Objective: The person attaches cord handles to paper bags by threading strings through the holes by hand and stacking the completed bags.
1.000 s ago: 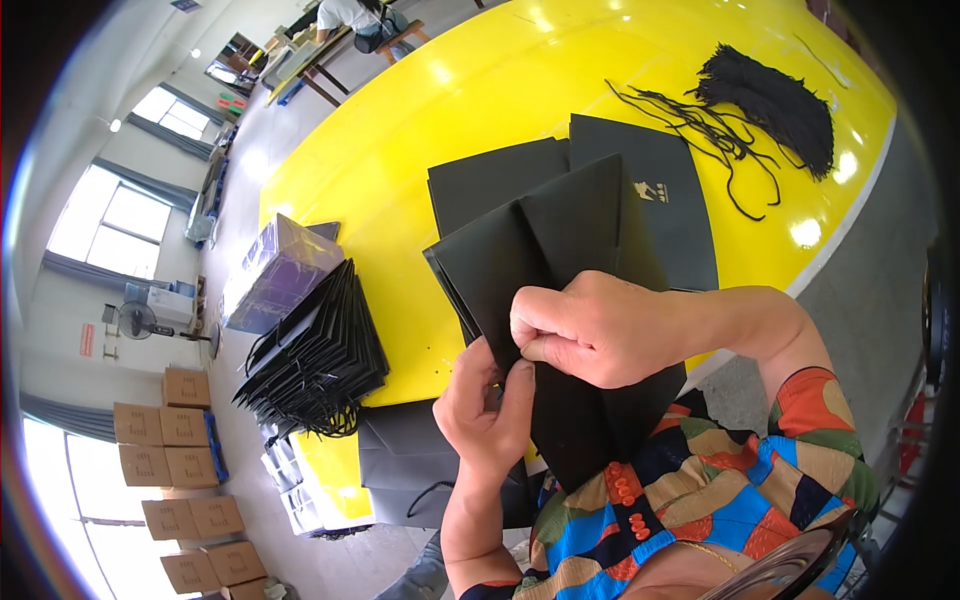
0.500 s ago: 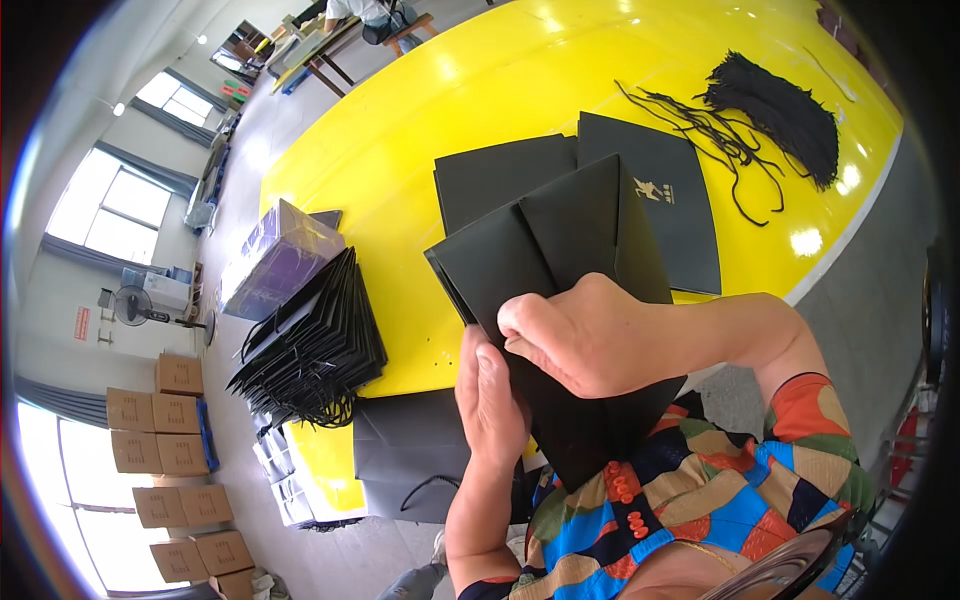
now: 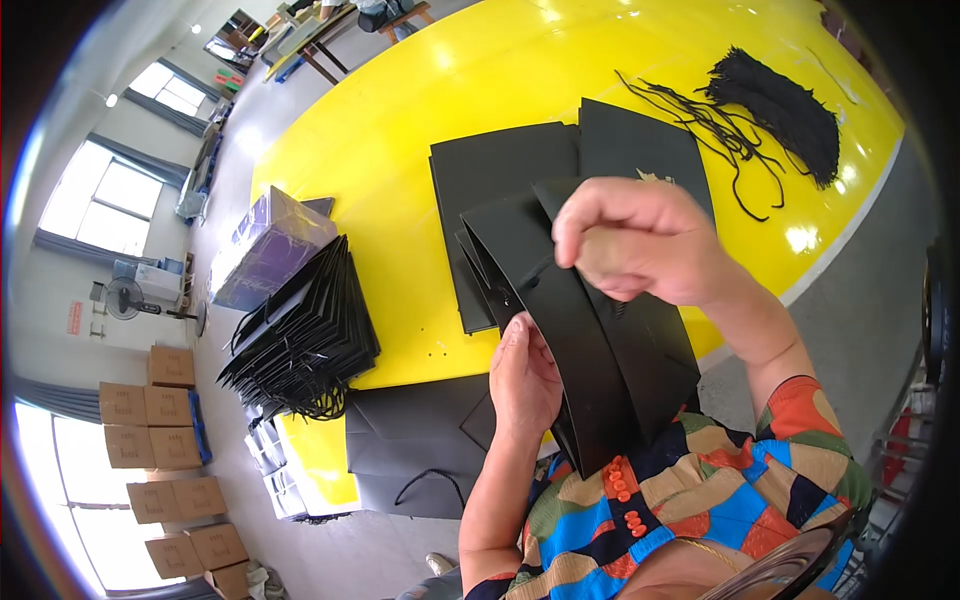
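Note:
A black paper bag [image 3: 600, 350] stands tilted before my chest, its mouth edges parted on the left. My left hand [image 3: 525, 385] grips it at that edge, thumb outside and fingers partly hidden behind the panel. Over the bag's upper part, my right hand [image 3: 645, 245] is closed in a pinch, slightly blurred. A short black cord [image 3: 540, 272] runs from the bag's panel towards its fingertips. Beneath and beyond lie flat black bags [image 3: 500, 180], one with a gold print [image 3: 655, 177] partly covered by my right hand.
Loose black cords [image 3: 735, 150] lie beside a thick cord bundle [image 3: 780, 115] on the yellow table [image 3: 380, 160]. At left are a stack of corded black bags [image 3: 305, 330] and a purple taped box [image 3: 270, 250]. Another black bag [image 3: 420, 440] lies near the front edge. Cartons [image 3: 150, 425] stand beyond.
My right hand has risen from the bag's side, away from my left hand. The bag has turned, its mouth now showing, and my left hand has shifted up and right.

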The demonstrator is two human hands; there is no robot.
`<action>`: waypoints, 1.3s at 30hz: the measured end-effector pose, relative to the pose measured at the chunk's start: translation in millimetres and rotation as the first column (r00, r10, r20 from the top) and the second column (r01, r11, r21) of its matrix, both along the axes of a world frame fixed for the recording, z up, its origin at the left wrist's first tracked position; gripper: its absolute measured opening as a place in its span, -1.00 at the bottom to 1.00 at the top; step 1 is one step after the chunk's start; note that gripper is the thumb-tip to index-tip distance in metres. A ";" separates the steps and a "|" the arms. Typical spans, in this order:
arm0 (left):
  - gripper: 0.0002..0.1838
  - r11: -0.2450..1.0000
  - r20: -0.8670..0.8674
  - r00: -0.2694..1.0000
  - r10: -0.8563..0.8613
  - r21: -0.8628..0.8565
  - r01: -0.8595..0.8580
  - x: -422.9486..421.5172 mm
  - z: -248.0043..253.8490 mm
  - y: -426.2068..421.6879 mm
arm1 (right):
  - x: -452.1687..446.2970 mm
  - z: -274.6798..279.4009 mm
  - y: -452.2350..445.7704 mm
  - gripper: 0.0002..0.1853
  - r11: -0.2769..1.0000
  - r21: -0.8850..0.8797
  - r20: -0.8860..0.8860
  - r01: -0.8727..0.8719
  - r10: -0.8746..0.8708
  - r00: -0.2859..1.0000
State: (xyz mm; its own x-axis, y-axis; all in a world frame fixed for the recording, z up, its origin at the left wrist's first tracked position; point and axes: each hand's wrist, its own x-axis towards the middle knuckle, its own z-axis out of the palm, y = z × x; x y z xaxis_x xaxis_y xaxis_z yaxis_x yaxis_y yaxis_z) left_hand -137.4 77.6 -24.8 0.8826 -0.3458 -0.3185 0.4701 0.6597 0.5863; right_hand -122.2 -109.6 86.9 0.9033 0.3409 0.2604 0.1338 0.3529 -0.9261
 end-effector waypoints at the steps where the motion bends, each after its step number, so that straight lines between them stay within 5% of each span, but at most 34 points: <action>1: -0.73 1.000 -0.010 1.000 -0.019 -0.010 0.019 1.7 -0.7 -3.6 | 2.7 -6.2 3.5 -0.89 0.997 -0.065 0.003 0.028 -0.028 1.000; 7: -0.67 0.987 0.174 0.984 -0.045 0.158 0.017 24.3 14.2 -21.9 | 29.9 -52.3 9.3 -0.95 0.996 -0.049 -0.268 -0.073 0.057 0.962; 11: -0.57 0.962 0.140 0.978 -0.151 0.247 0.114 36.5 16.1 -21.5 | 37.2 -54.0 14.5 -0.92 0.990 -0.107 -0.275 -0.090 0.057 0.960; 15: -0.55 0.876 0.184 0.982 -0.044 0.481 -0.050 25.4 27.3 -29.6 | 43.1 -61.1 14.1 -0.91 0.981 -0.154 -0.276 -0.114 0.068 0.959; 18: -0.58 0.772 0.463 0.884 -0.066 0.584 -0.248 34.6 -8.4 -21.3 | 44.7 -69.5 17.9 -0.92 0.984 -0.147 -0.292 -0.099 0.053 0.955; 19: -0.65 0.635 0.489 0.869 -0.082 0.697 -0.332 36.5 -10.0 -21.4 | 45.2 -70.9 18.7 -0.94 0.985 -0.141 -0.311 -0.103 0.055 0.949; 22: -0.75 0.812 0.408 0.912 0.028 0.523 -0.259 36.3 -22.4 -19.2 | 42.8 -64.1 10.2 -0.94 0.992 0.094 -0.340 -0.086 0.113 0.933; 25: -0.80 0.983 0.049 0.995 0.085 0.161 -0.092 30.0 -54.1 -11.1 | 33.2 -48.9 -16.3 -0.92 0.927 0.376 -0.231 -0.016 0.111 0.967; 29: -0.83 0.992 -0.025 1.000 -0.008 0.128 0.011 -0.1 -32.3 -12.2 | 10.5 -28.6 -52.0 -0.86 0.904 0.426 -0.107 0.042 0.004 0.994; 32: -0.83 0.963 0.136 0.958 -0.253 -0.059 0.262 -15.2 -31.2 -1.5 | -7.2 -24.6 -58.0 -0.71 0.911 0.400 0.105 -0.099 0.062 0.993; 34: -0.78 0.852 0.379 0.819 -0.430 0.470 0.230 -30.7 -11.2 -6.9 | -20.8 -22.0 -64.7 -0.59 0.876 0.407 0.251 -0.259 0.165 0.954; 35: -0.74 0.716 0.435 0.714 -0.548 0.686 0.131 -37.0 -5.0 -8.7 | -26.0 -13.9 -70.1 -0.69 0.853 0.401 0.300 -0.333 0.221 0.928; 38: -0.70 0.592 0.275 0.740 -0.614 0.781 0.201 -37.9 -3.2 -4.1 | -40.3 -8.9 -82.8 -0.80 0.803 0.454 0.400 -0.386 0.204 0.894; 39: -0.76 0.671 0.391 0.765 -0.511 0.738 0.071 -36.9 -9.2 -4.1 | -44.7 -7.5 -83.8 -0.79 0.816 0.463 0.411 -0.347 0.150 0.899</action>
State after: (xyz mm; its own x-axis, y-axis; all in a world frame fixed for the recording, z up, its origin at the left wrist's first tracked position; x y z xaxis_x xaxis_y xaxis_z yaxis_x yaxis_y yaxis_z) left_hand -174.4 73.5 -34.0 0.8547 -0.5121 -0.0851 0.0313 -0.1128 0.9931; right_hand -166.9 -193.4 79.4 0.6248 0.2680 0.7333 0.2435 0.8255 -0.5092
